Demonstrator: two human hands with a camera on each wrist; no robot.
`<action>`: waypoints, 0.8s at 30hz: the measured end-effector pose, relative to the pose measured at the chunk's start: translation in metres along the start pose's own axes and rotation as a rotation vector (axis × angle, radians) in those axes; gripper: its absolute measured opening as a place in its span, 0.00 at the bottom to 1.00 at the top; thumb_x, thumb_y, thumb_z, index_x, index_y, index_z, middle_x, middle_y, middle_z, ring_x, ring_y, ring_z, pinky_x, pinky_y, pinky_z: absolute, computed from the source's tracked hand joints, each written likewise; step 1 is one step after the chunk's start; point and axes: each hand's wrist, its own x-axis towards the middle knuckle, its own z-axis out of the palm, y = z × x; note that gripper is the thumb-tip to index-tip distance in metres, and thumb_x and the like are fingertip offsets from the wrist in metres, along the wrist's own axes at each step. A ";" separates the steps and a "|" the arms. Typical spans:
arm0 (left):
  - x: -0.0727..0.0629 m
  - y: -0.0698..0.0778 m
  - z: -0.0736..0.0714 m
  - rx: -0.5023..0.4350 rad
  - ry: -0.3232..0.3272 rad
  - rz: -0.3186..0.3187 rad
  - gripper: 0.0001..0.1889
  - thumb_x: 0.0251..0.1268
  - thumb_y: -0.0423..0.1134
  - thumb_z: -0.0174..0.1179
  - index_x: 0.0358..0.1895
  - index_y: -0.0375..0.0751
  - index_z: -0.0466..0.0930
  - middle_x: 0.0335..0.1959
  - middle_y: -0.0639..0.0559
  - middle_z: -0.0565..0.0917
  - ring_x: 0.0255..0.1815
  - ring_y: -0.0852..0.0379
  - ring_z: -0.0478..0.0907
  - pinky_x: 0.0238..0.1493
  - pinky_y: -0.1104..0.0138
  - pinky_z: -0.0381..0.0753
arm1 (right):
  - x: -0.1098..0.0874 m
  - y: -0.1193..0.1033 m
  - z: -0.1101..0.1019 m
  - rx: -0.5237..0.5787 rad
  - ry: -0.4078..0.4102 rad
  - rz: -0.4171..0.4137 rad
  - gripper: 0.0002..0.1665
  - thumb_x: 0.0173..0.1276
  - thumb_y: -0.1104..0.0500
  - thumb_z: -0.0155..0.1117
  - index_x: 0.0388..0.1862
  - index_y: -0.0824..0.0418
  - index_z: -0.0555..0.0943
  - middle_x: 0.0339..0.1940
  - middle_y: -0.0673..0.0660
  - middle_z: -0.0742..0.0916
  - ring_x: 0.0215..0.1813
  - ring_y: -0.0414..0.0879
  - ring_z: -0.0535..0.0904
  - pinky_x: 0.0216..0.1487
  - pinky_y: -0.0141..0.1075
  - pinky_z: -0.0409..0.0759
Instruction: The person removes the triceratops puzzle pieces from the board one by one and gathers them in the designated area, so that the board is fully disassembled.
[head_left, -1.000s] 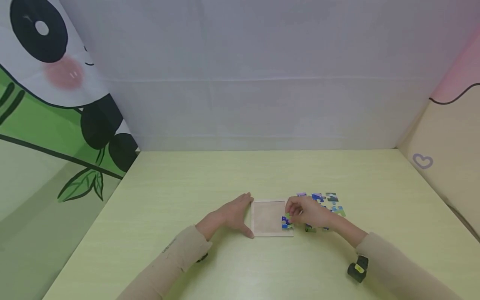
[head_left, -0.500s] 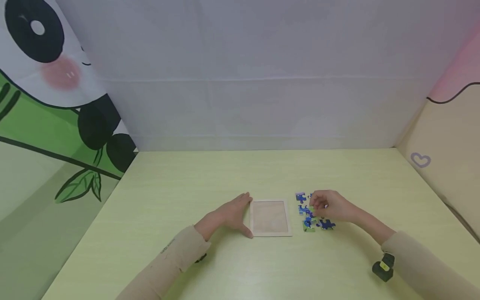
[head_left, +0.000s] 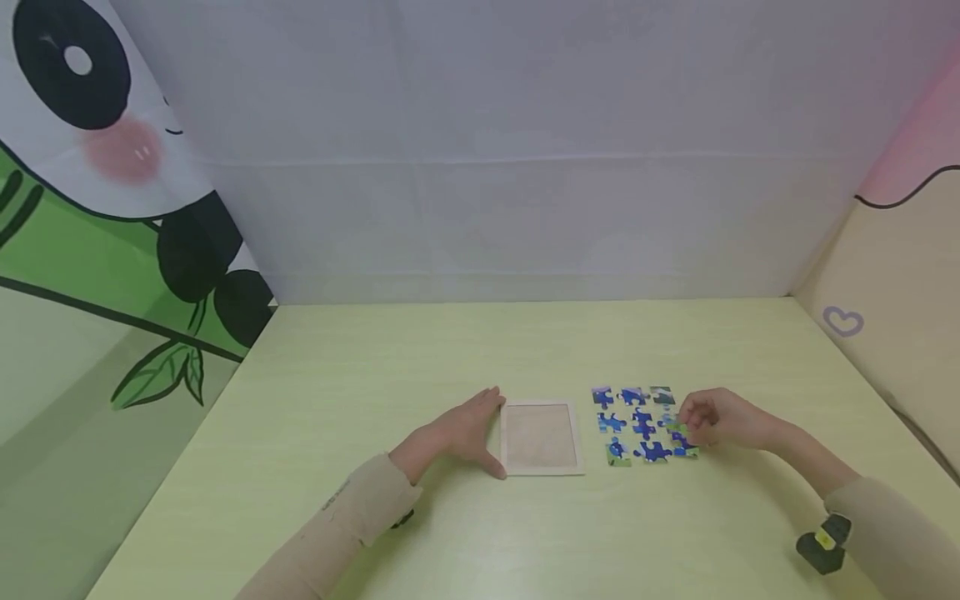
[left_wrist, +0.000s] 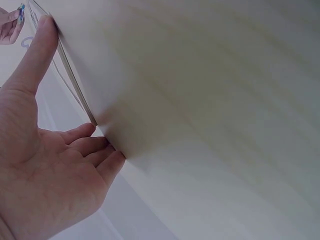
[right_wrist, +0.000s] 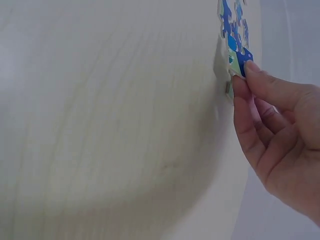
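My left hand (head_left: 463, 425) rests at the left side of a shallow wooden puzzle tray (head_left: 575, 437), thumb at the near corner and fingers at the far one. In the left wrist view the straight thumb and the fingertips touch the edge of the tray (left_wrist: 75, 80). Over at the right, my right hand (head_left: 722, 419) pinches a blue and green jigsaw piece (right_wrist: 243, 61) between thumb and fingers. That piece is tilted and overlaps the right end of the loose pieces (head_left: 642, 423), partly hiding the ones behind it.
Several loose jigsaw pieces lie in rough rows just right of the tray, including one with a blue figure on green (head_left: 617, 452). The pale tabletop (head_left: 360, 358) runs back to a grey cloth wall (head_left: 525, 217). Printed panels stand at both sides.
The right hand has moved rightward with the jigsaw piece, from over the tray's right edge to the right end of the loose pieces, uncovering most of them. The left hand stays put.
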 end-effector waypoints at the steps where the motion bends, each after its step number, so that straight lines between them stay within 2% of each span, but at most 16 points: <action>1: -0.001 0.000 0.000 0.001 -0.001 0.005 0.58 0.34 0.55 0.74 0.68 0.35 0.50 0.72 0.40 0.47 0.72 0.47 0.43 0.70 0.57 0.49 | -0.002 0.001 0.000 0.003 -0.005 0.010 0.10 0.55 0.72 0.62 0.36 0.72 0.74 0.26 0.57 0.80 0.28 0.39 0.74 0.28 0.30 0.78; 5: -0.002 0.003 -0.002 0.002 -0.003 0.022 0.57 0.35 0.55 0.73 0.68 0.33 0.50 0.71 0.38 0.48 0.72 0.46 0.43 0.70 0.57 0.50 | -0.006 0.001 0.002 -0.019 0.002 0.057 0.11 0.54 0.70 0.63 0.37 0.71 0.74 0.28 0.56 0.80 0.29 0.39 0.73 0.30 0.28 0.77; 11: -0.004 0.004 -0.003 -0.004 0.000 0.022 0.57 0.35 0.55 0.73 0.68 0.33 0.50 0.71 0.39 0.48 0.72 0.46 0.43 0.70 0.57 0.50 | -0.007 0.002 0.007 -0.076 0.065 0.110 0.12 0.53 0.68 0.65 0.37 0.69 0.77 0.28 0.54 0.81 0.29 0.40 0.74 0.28 0.29 0.78; 17: -0.003 0.004 -0.002 -0.001 0.006 0.027 0.57 0.35 0.55 0.73 0.68 0.33 0.50 0.71 0.39 0.48 0.72 0.46 0.43 0.70 0.58 0.50 | -0.007 0.002 0.011 -0.132 0.124 0.129 0.13 0.52 0.66 0.67 0.37 0.69 0.80 0.29 0.54 0.83 0.30 0.41 0.76 0.29 0.29 0.79; 24: -0.001 0.002 -0.002 -0.010 0.009 0.031 0.57 0.35 0.54 0.73 0.68 0.34 0.50 0.71 0.39 0.48 0.72 0.46 0.44 0.70 0.57 0.50 | -0.009 -0.001 0.017 -0.170 0.153 0.124 0.13 0.52 0.66 0.68 0.38 0.69 0.81 0.31 0.54 0.84 0.30 0.40 0.75 0.30 0.28 0.78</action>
